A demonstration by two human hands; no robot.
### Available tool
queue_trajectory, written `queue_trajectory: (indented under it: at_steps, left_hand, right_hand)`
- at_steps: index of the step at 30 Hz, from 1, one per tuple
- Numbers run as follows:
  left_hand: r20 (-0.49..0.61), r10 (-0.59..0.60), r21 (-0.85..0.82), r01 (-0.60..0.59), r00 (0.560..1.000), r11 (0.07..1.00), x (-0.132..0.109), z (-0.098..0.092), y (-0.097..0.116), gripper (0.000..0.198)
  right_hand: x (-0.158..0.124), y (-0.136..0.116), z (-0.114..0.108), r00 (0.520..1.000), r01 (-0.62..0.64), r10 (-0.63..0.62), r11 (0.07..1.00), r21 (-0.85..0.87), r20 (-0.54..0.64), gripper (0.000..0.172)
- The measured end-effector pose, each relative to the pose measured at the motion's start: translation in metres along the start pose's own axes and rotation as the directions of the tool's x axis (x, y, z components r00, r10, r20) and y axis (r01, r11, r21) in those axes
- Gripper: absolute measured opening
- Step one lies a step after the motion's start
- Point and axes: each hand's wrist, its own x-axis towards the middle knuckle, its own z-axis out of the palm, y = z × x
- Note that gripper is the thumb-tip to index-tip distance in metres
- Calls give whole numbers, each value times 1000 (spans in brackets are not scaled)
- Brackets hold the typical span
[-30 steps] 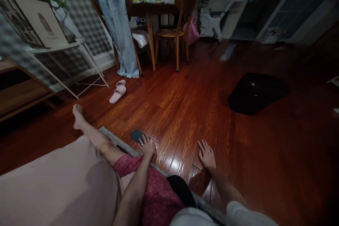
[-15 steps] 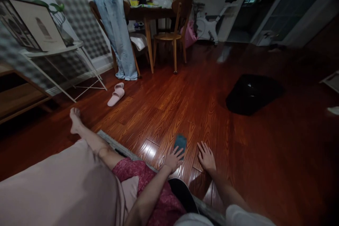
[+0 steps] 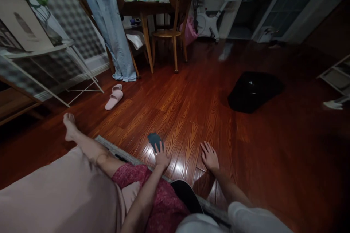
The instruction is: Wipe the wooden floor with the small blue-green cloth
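My left hand (image 3: 163,158) reaches over the wooden floor with its fingers spread. Its fingertips overlap the near right edge of a flat, dark teal, roughly rectangular thing (image 3: 154,139), about phone-sized; I cannot make out its exact kind. Part of it is hidden behind the fingers, and whether it lies on the floor is unclear. To the right, my right hand (image 3: 210,156) is stretched out, palm down, low over the floor or on it. Nothing is in it, and its fingers are apart.
A bare leg (image 3: 90,149) extends left beside a pale pink cloth (image 3: 68,193). Pink slippers (image 3: 114,98) lie beyond it. Farther off are a wooden chair (image 3: 169,34), jeans (image 3: 115,43) on another chair, and a black bag-like object (image 3: 253,93) at right.
My left hand and the dark teal thing have moved left, and the thing has turned, its far end now leaning left. My right hand has barely moved. The view has shifted slightly.
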Motion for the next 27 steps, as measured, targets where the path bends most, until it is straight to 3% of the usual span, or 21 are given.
queue_trajectory:
  at_steps: [2,5,7,9,13,19,21,23,25,27]
  left_hand:
    - [48,227,-13,-226,973,974,-10,9,23,81]
    - [106,459,-47,-457,882,888,-23,16,52,72]
    - [113,496,-55,-493,861,868,-27,15,63,63]
    - [85,487,-53,-485,869,873,-25,9,68,58]
    - [21,493,-32,-492,870,870,-13,0,60,59]
    - [63,668,5,-670,741,742,4,10,41,68]
    - [52,649,21,-650,759,759,15,9,34,68]
    - [29,570,46,-570,821,820,32,1,21,67]
    - [-6,439,77,-437,898,896,50,-13,-3,65]
    - [-57,260,105,-254,964,962,65,-27,-40,62]
  right_hand:
    - [0,-2,-2,1000,-1,1,1000,-3,6,59]
    - [0,-4,-5,1000,-12,12,1000,-8,15,60]
    - [0,-5,-5,1000,-18,19,1000,-7,17,62]
    - [0,-5,-6,1000,-17,17,1000,-5,19,64]
    - [-1,-5,-6,1000,-17,17,1000,-7,24,63]
    - [-3,-5,-9,999,-21,21,1000,-14,48,64]
    - [-3,-5,-10,998,-24,25,1000,-16,55,62]
    - [-3,-5,-11,998,-25,27,999,-20,64,61]
    - [-4,-5,-12,997,-22,24,1000,-22,71,60]
    - [-4,-4,-12,997,-15,16,1000,-22,71,61]
